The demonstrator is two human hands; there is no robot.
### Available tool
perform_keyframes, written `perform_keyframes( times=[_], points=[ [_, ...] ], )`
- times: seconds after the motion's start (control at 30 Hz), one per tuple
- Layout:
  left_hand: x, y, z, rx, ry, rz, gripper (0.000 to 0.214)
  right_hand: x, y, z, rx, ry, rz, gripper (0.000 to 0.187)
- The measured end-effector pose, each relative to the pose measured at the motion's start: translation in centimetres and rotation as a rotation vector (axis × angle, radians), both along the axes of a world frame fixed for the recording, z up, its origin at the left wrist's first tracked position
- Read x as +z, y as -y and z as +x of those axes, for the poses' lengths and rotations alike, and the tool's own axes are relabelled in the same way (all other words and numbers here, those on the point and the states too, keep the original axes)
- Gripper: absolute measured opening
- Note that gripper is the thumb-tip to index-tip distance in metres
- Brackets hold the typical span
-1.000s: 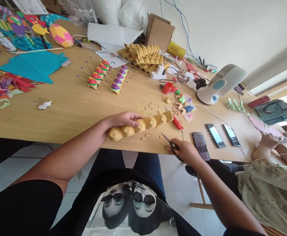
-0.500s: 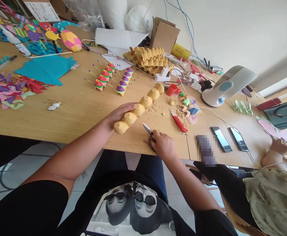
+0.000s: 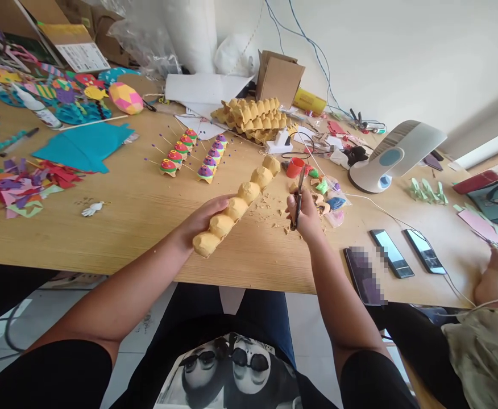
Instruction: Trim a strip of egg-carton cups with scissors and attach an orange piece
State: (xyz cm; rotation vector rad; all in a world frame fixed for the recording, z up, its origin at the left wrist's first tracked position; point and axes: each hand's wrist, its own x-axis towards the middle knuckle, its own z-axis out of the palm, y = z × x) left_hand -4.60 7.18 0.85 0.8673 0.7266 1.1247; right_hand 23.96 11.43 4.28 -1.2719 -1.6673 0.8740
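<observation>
A: What is the thing in the hands, pls?

B: An egg-carton strip, yellow-tan pulp cardboard with a matte, rough surface. It is one row of approx. six rounded bumps, cut out of a bigger tray.

A: Which way does it go?

B: Its long axis is diagonal. The near end is by the front edge of the table, and the far end points away and to the right, towards the red cup. I cannot tell if it rests on the wood or is a bit lifted.

A: And the grip?

B: The left hand is closed on the near part of the strip, with the fingers curled over the bumps from the left side. The right hand is just beside the strip, to its right, and wrapped around the scissors. The thin metal blades stand together and point away.

A: Around it?

B: Cardboard crumbs lie between the hands. Further back are painted strips with pins, a carton stack, etc. At the right are a white fan and dark phones.
</observation>
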Motion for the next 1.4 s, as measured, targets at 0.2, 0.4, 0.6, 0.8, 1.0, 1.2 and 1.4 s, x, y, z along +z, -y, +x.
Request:
perform_keyframes(
  times=[0.2,0.4,0.6,0.8,1.0,1.2,1.4],
  points=[
    [-0.5,-0.1,1.3,-0.018,-0.116,0.044,0.048,-2.5,-0.3,-3.5,0.128,-0.43,-0.109,0.049],
    [-0.3,0.1,2.5,-0.056,-0.158,-0.01,0.054,-3.6,-0.7,-3.3,0.155,-0.578,-0.115,0.052],
    [1.8,-1.5,3.9,-0.087,-0.135,-0.084,0.035,-3.8,-1.4,-2.8,0.051,-0.636,-0.049,0.043],
    [1.1,-3.2,5.4,-0.164,0.072,-0.267,0.029,-3.9,-2.4,-2.4,-0.032,-0.713,-0.106,0.047],
    [-1.8,-3.5,4.6,-0.168,0.105,-0.305,0.029,-4.4,-2.6,-2.6,-0.033,-0.74,-0.151,0.046],
    [-1.7,-3.8,4.3,-0.229,0.077,-0.314,0.027,-4.3,-2.4,-2.2,-0.028,-0.575,-0.071,0.043],
    [-1.7,-3.8,4.5,-0.254,0.111,-0.347,0.027,-4.4,-2.3,-1.9,-0.131,-0.271,0.112,0.035]
  ],
)
